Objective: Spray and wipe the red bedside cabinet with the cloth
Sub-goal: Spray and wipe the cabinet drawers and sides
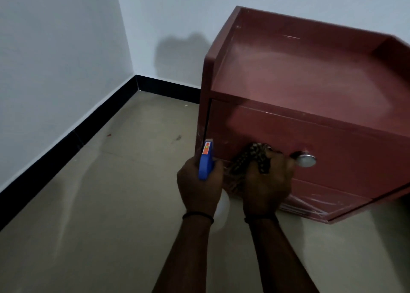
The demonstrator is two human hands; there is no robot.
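Left hand (198,189) grips orange-labelled sprayer (206,160), right hand (269,187) grips cloth (249,155) against cabinet (310,128)

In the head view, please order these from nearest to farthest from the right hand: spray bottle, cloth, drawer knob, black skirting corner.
1. cloth, gripped in the right hand.
2. drawer knob, just right of its fingers.
3. spray bottle, leftward, held by the left hand.
4. black skirting corner, far upper left.

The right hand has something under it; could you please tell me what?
The right hand grips a patterned cloth against the cabinet's drawer front, beside the metal knob. The hand hides the cloth's lower part and the drawer behind.
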